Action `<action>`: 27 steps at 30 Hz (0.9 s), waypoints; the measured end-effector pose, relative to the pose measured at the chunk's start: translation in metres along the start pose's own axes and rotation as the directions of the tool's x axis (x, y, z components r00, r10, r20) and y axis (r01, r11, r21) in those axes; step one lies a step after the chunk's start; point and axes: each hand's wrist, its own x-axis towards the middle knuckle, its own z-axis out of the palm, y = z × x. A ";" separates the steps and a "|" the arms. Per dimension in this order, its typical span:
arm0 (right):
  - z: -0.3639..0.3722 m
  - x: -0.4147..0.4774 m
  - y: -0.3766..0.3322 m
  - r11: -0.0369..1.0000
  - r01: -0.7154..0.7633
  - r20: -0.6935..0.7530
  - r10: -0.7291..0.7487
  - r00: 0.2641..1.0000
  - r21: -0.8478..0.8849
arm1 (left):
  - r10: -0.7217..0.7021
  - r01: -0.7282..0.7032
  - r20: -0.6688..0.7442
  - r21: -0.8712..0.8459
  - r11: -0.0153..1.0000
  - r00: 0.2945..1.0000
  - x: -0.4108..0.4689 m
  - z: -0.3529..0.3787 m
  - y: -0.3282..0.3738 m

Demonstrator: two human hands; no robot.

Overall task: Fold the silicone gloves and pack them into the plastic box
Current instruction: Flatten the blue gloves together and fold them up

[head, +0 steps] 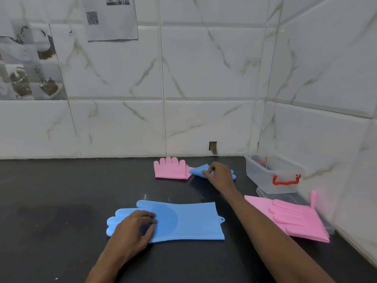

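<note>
A blue silicone glove (189,219) lies flat on the dark counter, fingers to the left. My left hand (134,227) rests palm-down on its finger end. Farther back, my right hand (219,173) pinches a second blue glove (199,170), which is partly folded and lifted at one corner. Beside it to the left lies a folded pink glove (170,168). Another pink glove (293,217) lies at the right, over the clear lid. The clear plastic box (265,174) with a red latch stands open in the back right corner.
The dark counter (61,201) runs to tiled walls at the back and right. A clear lid (263,194) lies in front of the box, partly under the pink glove. Papers hang on the back wall at upper left.
</note>
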 end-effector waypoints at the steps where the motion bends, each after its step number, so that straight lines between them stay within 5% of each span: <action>1: -0.003 -0.002 -0.002 1.000 -0.027 0.012 0.027 1.000 0.009 | 0.004 -0.004 -0.008 -0.002 1.000 1.000 -0.001 0.000 0.001; 8: -0.011 -0.019 0.011 0.958 -0.179 0.188 0.223 0.957 -0.225 | 0.007 -0.007 -0.008 0.010 1.000 1.000 -0.003 -0.001 0.002; 17: -0.002 -0.013 -0.012 0.896 -0.370 0.095 0.402 0.911 -0.245 | 0.006 -0.006 -0.013 -0.007 1.000 1.000 -0.002 0.002 -0.002; 21: 0.000 -0.016 -0.029 0.947 -0.300 0.047 0.307 0.951 -0.119 | 0.006 -0.006 -0.036 -0.012 1.000 0.999 -0.001 0.002 -0.002; 27: -0.055 0.002 -0.084 0.997 0.041 -0.017 -0.040 0.999 0.058 | 0.032 -0.032 -0.037 0.007 0.999 0.999 -0.005 -0.003 0.003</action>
